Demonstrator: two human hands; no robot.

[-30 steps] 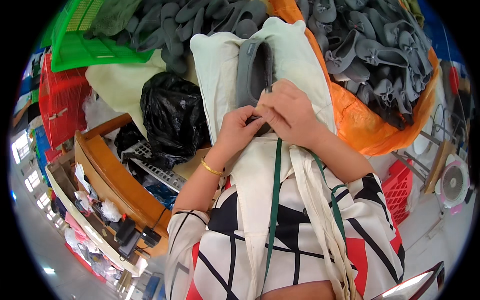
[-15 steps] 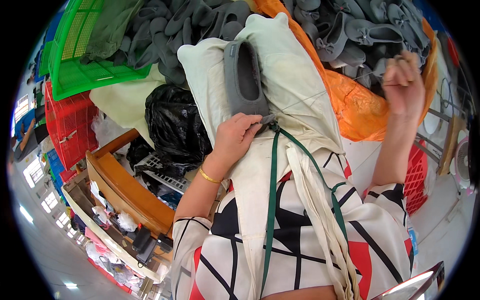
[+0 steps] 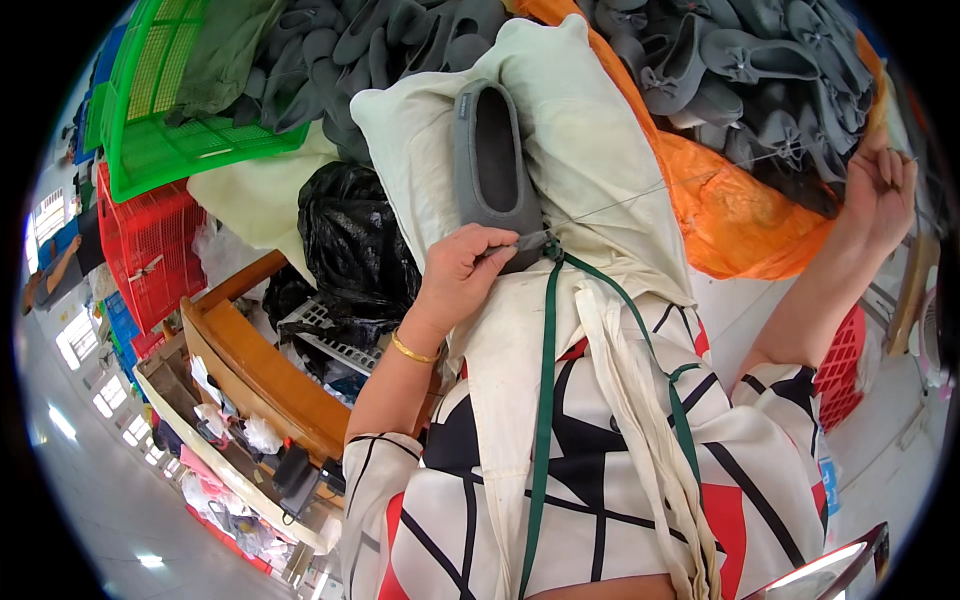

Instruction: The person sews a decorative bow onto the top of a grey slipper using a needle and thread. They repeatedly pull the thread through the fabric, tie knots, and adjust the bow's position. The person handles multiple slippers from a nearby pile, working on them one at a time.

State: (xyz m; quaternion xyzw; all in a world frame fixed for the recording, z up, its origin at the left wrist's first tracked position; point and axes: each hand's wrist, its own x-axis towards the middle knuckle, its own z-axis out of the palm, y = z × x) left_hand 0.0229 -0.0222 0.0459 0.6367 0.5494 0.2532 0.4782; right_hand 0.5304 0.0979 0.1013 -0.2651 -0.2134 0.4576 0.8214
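Note:
A grey felt slipper (image 3: 497,216) lies on the cream cloth (image 3: 600,130) over my lap, its toe toward me. At the toe, my left hand (image 3: 465,268) is closed in a pinch on a small grey fabric bow (image 3: 533,241) against the slipper. From the bow a thin thread (image 3: 660,186) stretches taut to the right. Its far end is in my right hand (image 3: 882,190), raised at the far right with the fingers pinched together. Whether those fingers also hold a needle is too small to tell.
Bow-trimmed grey slippers (image 3: 755,55) fill an orange sack (image 3: 715,215) at the far right. More grey slippers (image 3: 385,40) lie beyond my lap beside a green crate (image 3: 150,165). A black plastic bag (image 3: 355,235), a red crate (image 3: 140,250) and a wooden drawer (image 3: 270,370) stand left.
My right hand has swung outward to the right and slightly down, drawing the thread farther from the slipper. My left hand keeps its pinch at the toe.

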